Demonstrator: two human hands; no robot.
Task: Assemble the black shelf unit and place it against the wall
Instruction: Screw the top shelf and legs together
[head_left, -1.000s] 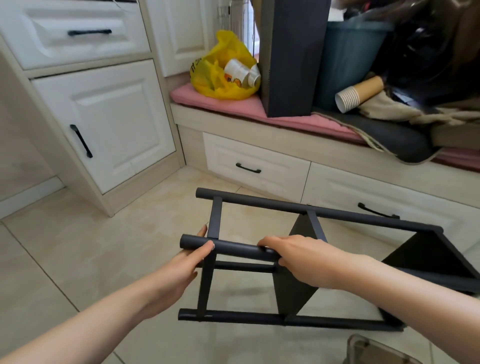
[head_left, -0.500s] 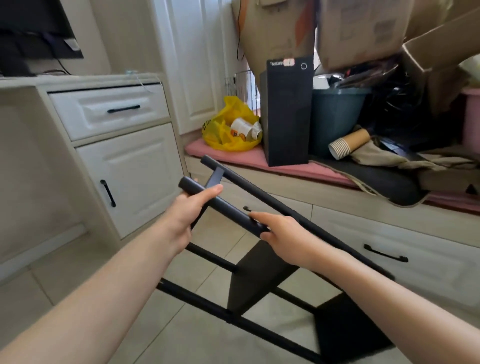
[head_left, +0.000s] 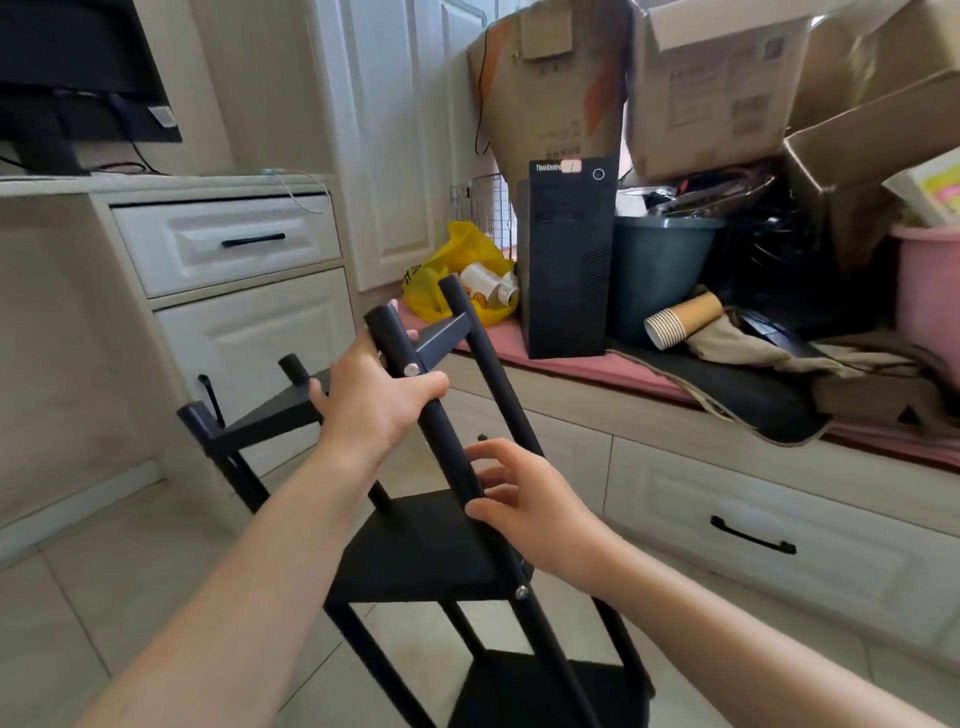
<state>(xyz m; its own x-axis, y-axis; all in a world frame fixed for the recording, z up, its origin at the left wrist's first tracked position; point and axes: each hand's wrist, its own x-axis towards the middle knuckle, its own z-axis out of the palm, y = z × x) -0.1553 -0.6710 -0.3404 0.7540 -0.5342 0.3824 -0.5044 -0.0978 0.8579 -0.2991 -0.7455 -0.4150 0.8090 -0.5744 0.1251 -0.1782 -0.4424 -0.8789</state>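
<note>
A black metal-tube shelf unit (head_left: 431, 545) with dark boards stands tilted on a beige tiled floor (head_left: 78, 597). The left hand (head_left: 371, 400) is wrapped firmly round its near post just under the cap. Below it, the right hand (head_left: 524, 504) is loosely spread, fingertips touching the same post. The long axis leans, with the tops pointing up and away past the left hand and the base beneath the right wrist. Righting it likely calls for pivoting on the feet, clear of the white cabinet (head_left: 249, 332) left of the hands.

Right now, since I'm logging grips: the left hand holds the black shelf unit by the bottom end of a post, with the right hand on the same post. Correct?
Not quite. The head view shows the left hand holding the black shelf unit near the top end of a post, with the right hand on the same post.
</note>
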